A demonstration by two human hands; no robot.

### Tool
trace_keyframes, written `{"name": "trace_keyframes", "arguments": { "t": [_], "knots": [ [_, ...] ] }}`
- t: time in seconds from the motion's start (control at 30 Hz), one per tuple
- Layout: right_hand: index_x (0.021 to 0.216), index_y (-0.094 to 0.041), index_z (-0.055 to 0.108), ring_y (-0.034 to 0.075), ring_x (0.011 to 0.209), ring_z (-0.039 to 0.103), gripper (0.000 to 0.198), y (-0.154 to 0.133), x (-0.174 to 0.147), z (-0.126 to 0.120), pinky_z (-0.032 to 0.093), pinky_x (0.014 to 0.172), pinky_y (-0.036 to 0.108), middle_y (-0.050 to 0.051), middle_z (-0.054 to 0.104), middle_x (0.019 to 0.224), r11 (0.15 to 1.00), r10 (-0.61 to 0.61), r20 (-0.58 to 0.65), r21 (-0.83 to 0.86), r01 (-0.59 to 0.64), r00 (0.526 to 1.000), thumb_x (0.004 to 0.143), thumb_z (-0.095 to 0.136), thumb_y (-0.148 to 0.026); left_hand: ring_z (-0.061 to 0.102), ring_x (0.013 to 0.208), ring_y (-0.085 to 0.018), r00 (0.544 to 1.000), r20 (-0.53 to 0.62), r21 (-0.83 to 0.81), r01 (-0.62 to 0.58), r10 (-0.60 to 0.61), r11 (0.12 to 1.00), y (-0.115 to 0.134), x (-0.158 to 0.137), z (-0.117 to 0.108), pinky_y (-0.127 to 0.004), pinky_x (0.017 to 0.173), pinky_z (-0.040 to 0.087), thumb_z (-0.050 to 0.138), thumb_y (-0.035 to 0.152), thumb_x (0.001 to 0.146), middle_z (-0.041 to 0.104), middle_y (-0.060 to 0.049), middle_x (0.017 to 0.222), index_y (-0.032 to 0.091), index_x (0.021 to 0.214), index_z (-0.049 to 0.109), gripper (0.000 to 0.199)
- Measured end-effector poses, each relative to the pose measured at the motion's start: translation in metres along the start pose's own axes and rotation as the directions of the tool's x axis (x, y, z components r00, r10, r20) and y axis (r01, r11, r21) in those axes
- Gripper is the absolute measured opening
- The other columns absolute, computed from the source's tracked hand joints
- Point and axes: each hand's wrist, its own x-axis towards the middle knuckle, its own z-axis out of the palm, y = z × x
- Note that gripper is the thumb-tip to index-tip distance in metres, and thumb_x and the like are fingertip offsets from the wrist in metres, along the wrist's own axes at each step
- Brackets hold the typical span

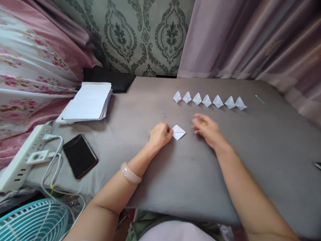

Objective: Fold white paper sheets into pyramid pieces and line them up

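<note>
A small folded white paper square (pixel 179 132) lies on the grey cloth surface, turned so that its corners point up, down and sideways. My left hand (pixel 162 134) pinches its left corner, with the fingers curled and the fingertips partly hidden. To the right, my right hand (pixel 206 130) hovers apart from the paper, its fingers loosely spread and slightly blurred, with nothing in them. Beyond both hands, several folded white paper pieces (pixel 197 99) with pointed tops stand in a row.
At the left are a stack of white paper (pixel 86 102), a black folder-like item (pixel 112 78), a phone (pixel 80 156) and a power strip (pixel 27 155) with cables. A blue fan (pixel 35 221) stands below the edge. A thin white stick (pixel 259 99) lies at the far right.
</note>
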Motion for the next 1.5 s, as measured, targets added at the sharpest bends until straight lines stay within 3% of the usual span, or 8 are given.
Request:
{"name": "trace_keyframes", "arguments": {
  "t": [0.07, 0.17, 0.2, 0.27, 0.3, 0.5, 1.0, 1.5],
  "knots": [
    [0.090, -0.022, 0.061, 0.017, 0.089, 0.063, 0.028, -0.007, 0.016, -0.040, 0.046, 0.067, 0.032, 0.009, 0.066, 0.102, 0.995, 0.015, -0.178, 0.100, 0.003, 0.984, 0.090, 0.038, -0.038, 0.061, 0.091, -0.021, 1.000, 0.002, 0.006, -0.016, 0.016, 1.000, 0.000, 0.000, -0.001, -0.031, 0.073, 0.045, 0.050, 0.034, 0.087, 0.068, -0.009, 0.097, 0.018, 0.086, 0.065, 0.022],
    [0.093, -0.029, 0.061, 0.011, 0.101, 0.061, 0.017, -0.023, 0.024, -0.075, 0.043, 0.074, 0.028, 0.001, 0.065, 0.117, 0.878, 0.090, -0.656, 0.407, 0.251, 0.749, 0.082, 0.049, -0.029, 0.061, 0.090, -0.022, 1.000, 0.004, 0.006, -0.028, 0.028, 1.000, -0.002, 0.001, -0.001, -0.031, 0.073, 0.045, 0.051, 0.034, 0.087, 0.068, -0.009, 0.096, 0.019, 0.087, 0.065, 0.021],
    [0.093, -0.029, 0.061, 0.011, 0.096, 0.063, 0.015, -0.028, 0.021, -0.073, 0.044, 0.073, 0.029, 0.001, 0.067, 0.115, 0.898, 0.050, -0.661, 0.359, 0.256, 0.749, 0.080, 0.053, -0.032, 0.061, 0.090, -0.022, 1.000, 0.006, 0.004, -0.029, 0.029, 1.000, -0.003, 0.001, -0.001, -0.031, 0.073, 0.046, 0.051, 0.034, 0.087, 0.068, -0.009, 0.096, 0.019, 0.087, 0.065, 0.021],
    [0.085, -0.025, 0.066, 0.015, 0.084, 0.063, 0.017, -0.034, 0.008, -0.050, 0.047, 0.068, 0.030, 0.003, 0.070, 0.098, 0.991, -0.007, -0.304, 0.127, 0.048, 0.953, 0.082, 0.054, -0.037, 0.061, 0.090, -0.022, 0.999, 0.007, 0.004, -0.032, 0.032, 0.999, -0.005, 0.002, -0.001, -0.030, 0.072, 0.046, 0.051, 0.034, 0.087, 0.068, -0.009, 0.097, 0.019, 0.088, 0.065, 0.021],
    [0.079, -0.022, 0.068, 0.017, 0.077, 0.063, 0.016, -0.033, 0.000, -0.033, 0.048, 0.066, 0.030, 0.005, 0.071, 0.088, 0.997, 0.003, -0.154, 0.078, 0.009, 0.988, 0.078, 0.061, -0.036, 0.061, 0.091, -0.022, 0.999, 0.005, 0.006, -0.034, 0.034, 0.999, -0.005, 0.002, 0.000, -0.030, 0.073, 0.046, 0.051, 0.034, 0.087, 0.068, -0.009, 0.097, 0.018, 0.088, 0.065, 0.021],
    [0.084, -0.020, 0.072, 0.017, 0.074, 0.062, 0.018, -0.003, -0.021, 0.039, 0.046, 0.072, 0.031, 0.003, 0.072, 0.080, 0.964, 0.005, 0.197, -0.263, 0.048, 0.980, 0.076, 0.062, -0.032, 0.060, 0.093, -0.020, 0.994, -0.060, 0.020, -0.092, 0.093, 0.996, -0.006, -0.003, 0.004, -0.031, 0.080, 0.046, 0.049, 0.032, 0.089, 0.066, -0.009, 0.097, 0.018, 0.089, 0.064, 0.021],
    [0.090, -0.026, 0.075, 0.016, 0.077, 0.059, 0.021, -0.006, -0.038, 0.029, 0.042, 0.073, 0.028, 0.003, 0.067, 0.089, 0.875, -0.089, 0.253, -0.443, 0.197, 0.963, 0.087, 0.055, -0.033, 0.061, 0.082, -0.017, 0.980, -0.067, -0.111, -0.196, 0.190, 0.974, -0.019, -0.008, -0.001, -0.028, 0.074, 0.047, 0.054, 0.031, 0.089, 0.067, -0.006, 0.094, 0.020, 0.089, 0.070, 0.020],
    [0.087, -0.019, 0.071, 0.019, 0.076, 0.059, 0.025, -0.002, -0.038, 0.039, 0.043, 0.075, 0.031, 0.008, 0.066, 0.088, 0.840, -0.076, 0.180, -0.519, 0.160, 0.981, 0.090, 0.050, -0.033, 0.062, 0.084, -0.019, 0.998, -0.056, -0.067, -0.042, 0.039, 0.997, -0.009, -0.004, 0.001, -0.030, 0.075, 0.048, 0.053, 0.031, 0.087, 0.068, -0.007, 0.092, 0.019, 0.086, 0.069, 0.019]
  ]
}}
